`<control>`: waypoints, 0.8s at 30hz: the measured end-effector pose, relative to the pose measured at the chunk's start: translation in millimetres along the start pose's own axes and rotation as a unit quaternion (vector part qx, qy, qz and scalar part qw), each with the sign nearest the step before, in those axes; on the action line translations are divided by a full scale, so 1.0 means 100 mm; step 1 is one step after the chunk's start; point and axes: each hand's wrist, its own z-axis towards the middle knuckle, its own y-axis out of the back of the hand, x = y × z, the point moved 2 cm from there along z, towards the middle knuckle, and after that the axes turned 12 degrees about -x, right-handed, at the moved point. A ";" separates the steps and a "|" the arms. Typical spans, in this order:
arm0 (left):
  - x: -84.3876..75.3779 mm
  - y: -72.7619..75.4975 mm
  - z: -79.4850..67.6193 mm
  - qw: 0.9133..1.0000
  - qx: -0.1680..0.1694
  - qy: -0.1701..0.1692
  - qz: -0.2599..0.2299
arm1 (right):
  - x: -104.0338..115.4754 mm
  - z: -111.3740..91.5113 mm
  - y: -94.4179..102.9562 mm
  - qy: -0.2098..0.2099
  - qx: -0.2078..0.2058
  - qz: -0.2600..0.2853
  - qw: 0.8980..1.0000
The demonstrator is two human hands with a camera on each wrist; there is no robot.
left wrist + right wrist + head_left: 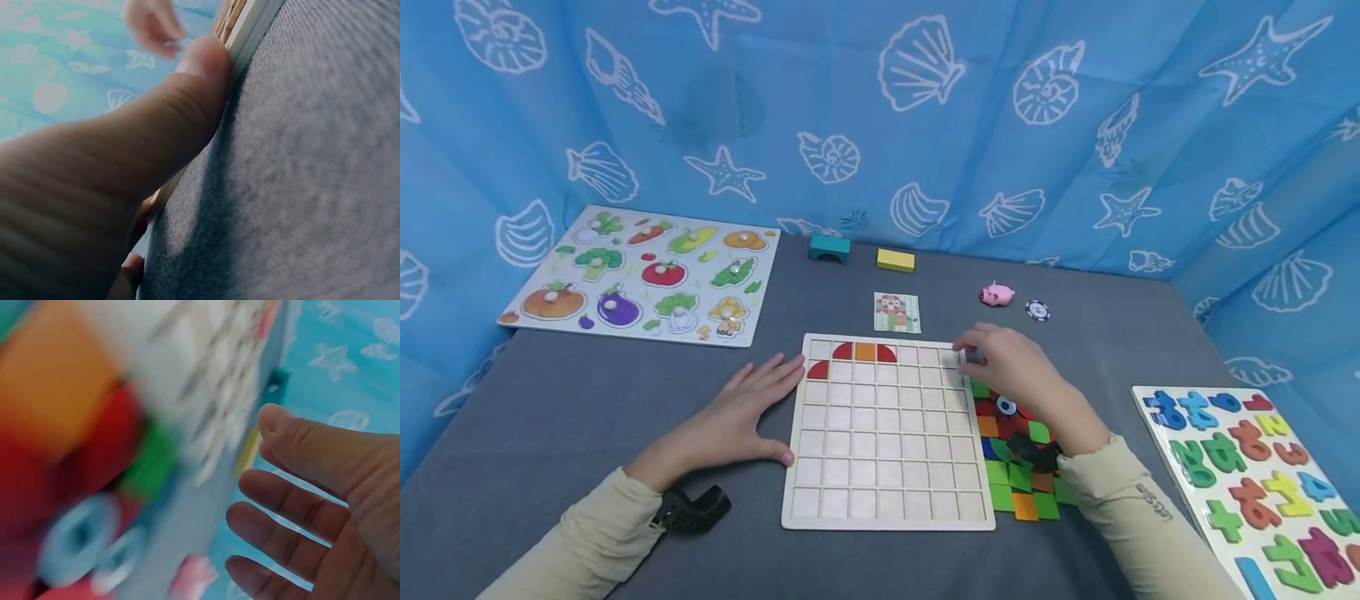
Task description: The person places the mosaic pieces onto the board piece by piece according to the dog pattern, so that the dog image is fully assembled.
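Note:
A wooden grid board (887,433) lies flat on the grey cloth. Along its top row sit two red quarter-round tiles (842,351) with an orange square tile (865,352) between them; another red one (817,369) lies at the left of the second row. My left hand (730,425) rests against the board's left edge, fingers spread, and its thumb (203,62) touches the rim. Over the board's upper right corner is my right hand (1007,362); its fingers are loosely bent with nothing between them. Loose coloured tiles (1018,477) lie by the board's right side, partly under the right forearm.
Behind the board lies a patterned picture card (896,312). Farther back are a teal arch block (829,248), yellow block (896,260), pink pig figure (996,293) and round chip (1037,310). A vegetable puzzle (655,271) stands left, a number puzzle (1225,500) right.

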 end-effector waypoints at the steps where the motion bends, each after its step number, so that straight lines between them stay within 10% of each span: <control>1: 0.00 0.00 0.00 1.000 0.000 0.000 0.001 | -0.07 -0.06 -0.01 -0.005 0.006 0.002 1.000; 24: -0.02 0.00 0.00 1.000 -0.004 -0.005 0.000 | -0.22 -0.20 -0.01 -0.032 0.012 0.009 0.999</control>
